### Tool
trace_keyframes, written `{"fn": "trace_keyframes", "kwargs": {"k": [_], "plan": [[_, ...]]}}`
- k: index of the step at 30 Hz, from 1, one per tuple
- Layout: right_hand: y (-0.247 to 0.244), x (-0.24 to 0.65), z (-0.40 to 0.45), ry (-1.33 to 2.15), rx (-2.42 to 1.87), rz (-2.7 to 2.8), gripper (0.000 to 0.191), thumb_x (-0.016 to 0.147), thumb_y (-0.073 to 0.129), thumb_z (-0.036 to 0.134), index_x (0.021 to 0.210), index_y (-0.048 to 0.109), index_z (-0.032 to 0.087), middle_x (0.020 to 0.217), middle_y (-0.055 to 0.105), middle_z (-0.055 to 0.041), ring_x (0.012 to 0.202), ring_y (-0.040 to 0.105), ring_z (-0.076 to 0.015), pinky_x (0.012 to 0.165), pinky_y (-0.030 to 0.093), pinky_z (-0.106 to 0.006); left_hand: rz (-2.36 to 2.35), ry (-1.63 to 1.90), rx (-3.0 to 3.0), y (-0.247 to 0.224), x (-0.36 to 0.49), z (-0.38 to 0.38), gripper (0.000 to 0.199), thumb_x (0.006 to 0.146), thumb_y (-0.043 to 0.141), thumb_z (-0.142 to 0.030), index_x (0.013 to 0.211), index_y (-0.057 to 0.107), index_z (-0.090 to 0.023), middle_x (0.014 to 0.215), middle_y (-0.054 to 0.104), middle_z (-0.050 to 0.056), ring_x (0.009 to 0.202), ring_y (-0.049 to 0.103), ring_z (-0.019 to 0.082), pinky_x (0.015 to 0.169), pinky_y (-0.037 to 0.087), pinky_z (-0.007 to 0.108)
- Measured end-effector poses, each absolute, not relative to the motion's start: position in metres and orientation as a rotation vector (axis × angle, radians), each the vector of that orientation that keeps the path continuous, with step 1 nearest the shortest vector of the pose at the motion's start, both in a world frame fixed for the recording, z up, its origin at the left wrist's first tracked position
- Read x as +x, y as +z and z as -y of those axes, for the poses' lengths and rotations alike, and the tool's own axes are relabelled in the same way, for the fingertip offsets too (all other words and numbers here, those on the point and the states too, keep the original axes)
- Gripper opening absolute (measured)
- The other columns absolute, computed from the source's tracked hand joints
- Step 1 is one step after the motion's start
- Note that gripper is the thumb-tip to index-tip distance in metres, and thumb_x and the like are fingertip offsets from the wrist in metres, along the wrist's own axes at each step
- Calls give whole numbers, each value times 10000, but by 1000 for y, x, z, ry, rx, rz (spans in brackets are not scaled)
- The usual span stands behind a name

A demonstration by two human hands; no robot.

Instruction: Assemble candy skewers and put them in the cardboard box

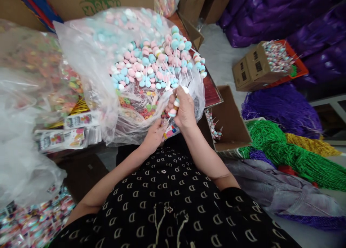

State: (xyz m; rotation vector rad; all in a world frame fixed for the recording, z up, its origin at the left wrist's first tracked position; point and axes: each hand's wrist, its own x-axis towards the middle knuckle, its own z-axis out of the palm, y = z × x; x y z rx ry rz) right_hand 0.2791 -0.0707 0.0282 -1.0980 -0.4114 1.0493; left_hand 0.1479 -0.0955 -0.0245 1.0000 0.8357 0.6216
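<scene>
Grey floor beside a reddish-brown table, purple bags stacked behind, green strands nearby.

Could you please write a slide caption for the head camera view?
Right hand gripping a candy stick, left hand holding a printed wrapper, near heaped sweets.

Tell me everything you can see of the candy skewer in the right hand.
The candy skewer is a short stack of rounded pieces in pale blue, white, pink and tan, matte and soft-looking, like marshmallow. A thin, pale stick shows at its lower end. It slants down toward the left hand, above a colorful printed wrapper. The fingers of the right hand wrap it and hide part of the stack. Whether the stick touches the wrapper, I cannot tell.
</scene>
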Motion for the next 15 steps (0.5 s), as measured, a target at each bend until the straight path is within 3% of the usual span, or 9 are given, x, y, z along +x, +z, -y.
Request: {"fn": "trace_keyframes", "kwargs": {"k": [7,11,15], "plan": [[26,272,71,1017,-1101,450,435,898,666,676,860,532,265,676,544,54,535,488,-94,494,485,-232,-805,633,944,-28,145,97,480,819,781,-612,783,514,-216,627,425,-70,454,336,52,384,240,187],[24,271,78,1061,-1073,580,531,826,699,737,1102,606,293,955,704,-16,813,673,-154,637,575,-267,-771,676,941,-33,144,94,494,844,737,-650,809,492,-223,639,414,-78,467,335,57,393,271,178],[25,270,83,1085,-981,637,684,774,736,753,1293,580,336,1185,712,-56,1012,713,-209,731,611,-310,-769,717,985,-35,142,92,488,866,717,-644,807,475,-224,630,414,-83,463,342,59,407,292,180]]}}
